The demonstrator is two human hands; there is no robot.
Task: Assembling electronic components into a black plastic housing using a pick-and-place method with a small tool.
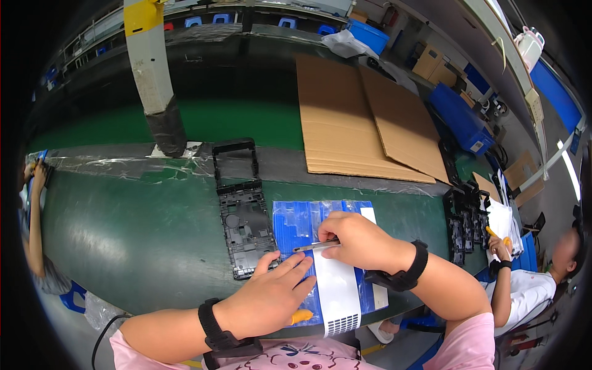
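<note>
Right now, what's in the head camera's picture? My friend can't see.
A person's right hand holds a thin tool near a white strip on a blue board, the left hand close by. Black plastic casing lies beside the board.

Green worktable (142, 216) — pale post (148, 74) rising from it — blue stools (287, 23) beyond, bright light tube (568, 169) far right.

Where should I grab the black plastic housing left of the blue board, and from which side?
Likely best by the left long edge of the black plastic housing, near mid-length, coming from the left. It lies flat with its length pointing away from you; the blue board and your left hand crowd its right side, while green tabletop borders the left.
</note>
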